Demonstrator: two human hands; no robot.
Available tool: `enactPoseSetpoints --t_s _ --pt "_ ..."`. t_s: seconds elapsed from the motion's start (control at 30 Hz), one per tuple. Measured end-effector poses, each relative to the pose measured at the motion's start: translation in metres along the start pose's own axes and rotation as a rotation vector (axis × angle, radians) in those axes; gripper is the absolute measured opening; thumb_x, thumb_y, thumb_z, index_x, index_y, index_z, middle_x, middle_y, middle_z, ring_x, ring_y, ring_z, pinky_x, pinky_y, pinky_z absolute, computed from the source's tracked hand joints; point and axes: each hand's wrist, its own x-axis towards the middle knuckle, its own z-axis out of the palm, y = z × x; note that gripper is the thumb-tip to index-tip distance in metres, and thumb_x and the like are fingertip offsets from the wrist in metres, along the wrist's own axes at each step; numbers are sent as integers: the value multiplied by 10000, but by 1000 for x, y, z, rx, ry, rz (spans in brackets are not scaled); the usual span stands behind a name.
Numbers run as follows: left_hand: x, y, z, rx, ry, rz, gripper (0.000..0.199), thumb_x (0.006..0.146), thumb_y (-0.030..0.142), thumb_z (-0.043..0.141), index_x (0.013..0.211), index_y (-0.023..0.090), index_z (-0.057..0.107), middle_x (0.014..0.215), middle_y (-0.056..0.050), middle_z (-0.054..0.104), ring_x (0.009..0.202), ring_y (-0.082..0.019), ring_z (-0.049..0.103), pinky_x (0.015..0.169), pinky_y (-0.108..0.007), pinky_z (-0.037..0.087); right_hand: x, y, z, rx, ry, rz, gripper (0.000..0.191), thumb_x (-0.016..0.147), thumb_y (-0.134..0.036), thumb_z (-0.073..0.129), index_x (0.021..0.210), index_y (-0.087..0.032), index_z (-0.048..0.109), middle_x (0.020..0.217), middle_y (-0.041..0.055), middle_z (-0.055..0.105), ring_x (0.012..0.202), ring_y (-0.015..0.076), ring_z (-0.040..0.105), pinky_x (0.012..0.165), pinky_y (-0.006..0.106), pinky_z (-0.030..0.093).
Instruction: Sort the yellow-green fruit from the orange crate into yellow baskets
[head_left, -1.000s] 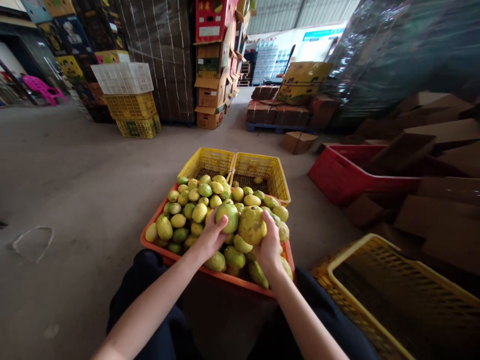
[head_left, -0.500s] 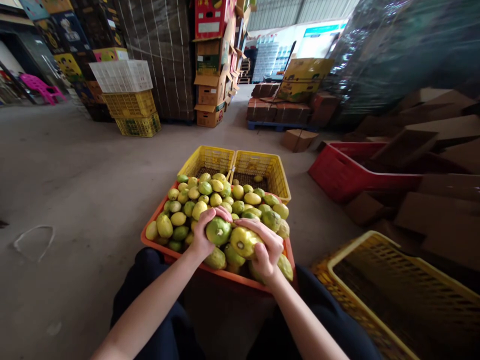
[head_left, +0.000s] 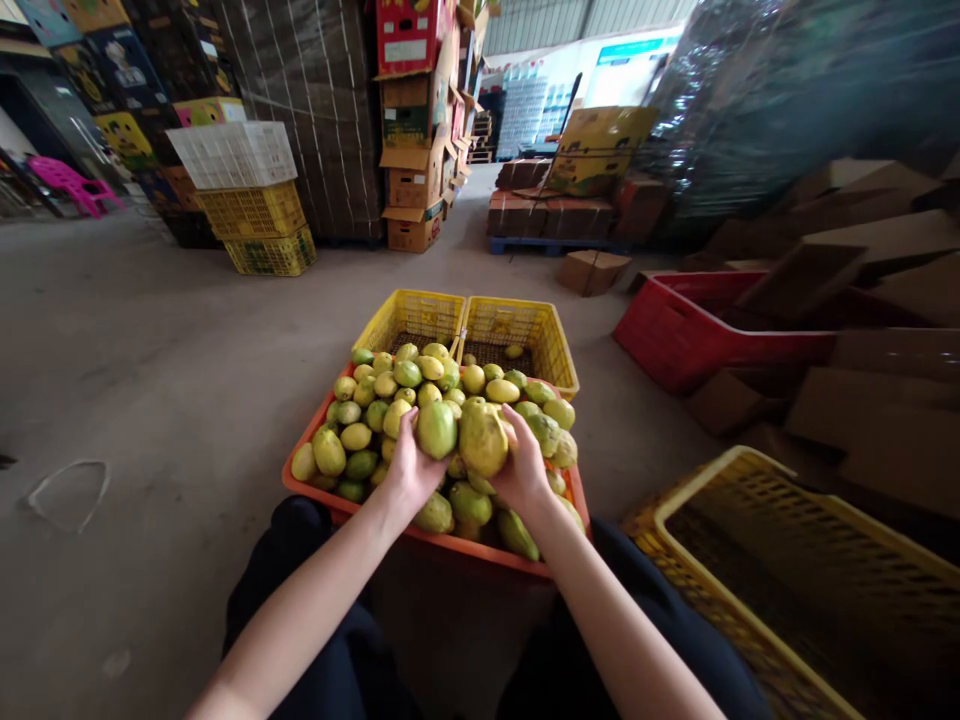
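Note:
An orange crate in front of me is heaped with yellow and green lemons. My left hand is closed round a green lemon, holding it from below and the left. In my right hand is a larger, lumpy yellow lemon, gripped from its right side. Both fruits are held side by side just above the heap, with most of my fingers hidden behind them.
Two yellow crates stand beyond the orange one, the right one with a few lemons inside. Close on my right is another yellow crate. Farther right lie a red crate and cardboard boxes. Stacked cartons rise behind.
Both hands have turned the lemons, so their sides rather than their ends face me. The hands have shifted slightly, with the fingers now under and behind the fruits instead of over them.

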Motion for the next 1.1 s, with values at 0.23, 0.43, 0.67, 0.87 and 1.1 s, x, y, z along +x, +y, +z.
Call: enactPoseSetpoints --t_s 0.23,0.43,0.67,0.87,1.1 --pt "6 -8 -3 -5 -31 -40 383 907 480 600 1189 234 678 1391 -108 716 1384 -309 619 1039 -422 630 -8 -14 7 77 163 281 84 957 -259 627 1029 -216 628 811 11 729 683 205 734 540 318 644" --pt "2 -5 1 -9 14 -73 392 916 406 638 1264 227 669 1357 -111 734 1272 -314 691 937 -413 667 -10 -7 7 64 179 250 87 982 -262 635 1060 -223 626 804 -14 713 636 166 701 511 268 618" --pt "-17 14 17 -368 124 -68 151 940 205 686 1090 200 673 936 -41 757 754 -142 728 633 -200 616 -9 -17 3 96 41 194 131 900 -249 739 1010 -207 680 790 27 770 571 180 699 409 251 560" --pt "-20 24 11 -412 -42 -164 429 1009 486 495 1082 123 710 772 -73 690 626 -178 661 533 -264 551 -11 -22 2 217 97 144 127 850 -299 737 947 -256 668 742 -23 757 572 190 702 439 283 569" --pt "-15 24 11 -351 -83 -160 422 1044 396 487 1256 100 700 915 -120 757 711 -196 694 612 -270 559 -6 -20 6 263 145 118 159 995 -345 589 942 -235 691 755 -7 761 591 161 692 512 268 586"
